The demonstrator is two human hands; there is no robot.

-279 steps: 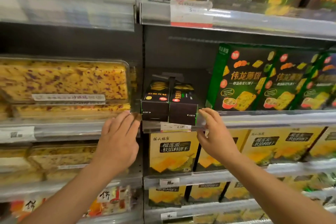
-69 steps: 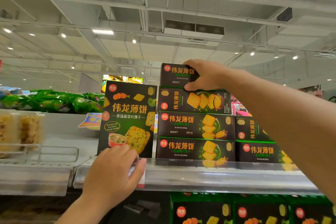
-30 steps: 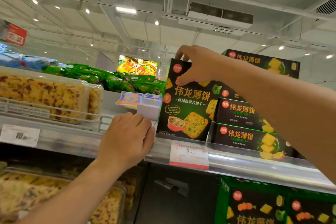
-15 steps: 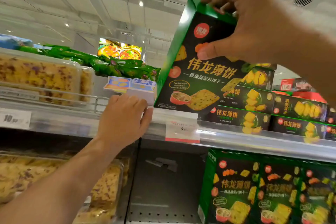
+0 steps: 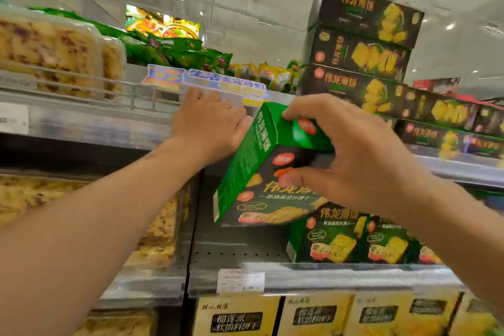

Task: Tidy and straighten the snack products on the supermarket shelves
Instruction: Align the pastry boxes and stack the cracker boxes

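I read 伟龙薄饼 in gold on the black front of the green-sided box held in my right hand. The same four characters stand on the boxes at the front edge of the middle shelf and, blurred, on the dark boxes stacked on the top shelf. A blue sign at the top shelf's edge begins 生活美食. The price tags are unreadable.

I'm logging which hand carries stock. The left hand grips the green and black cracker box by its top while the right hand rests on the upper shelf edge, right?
Not quite: the hands are swapped. The head view shows the right hand gripping the green and black cracker box by its top, while the left hand rests on the upper shelf edge.
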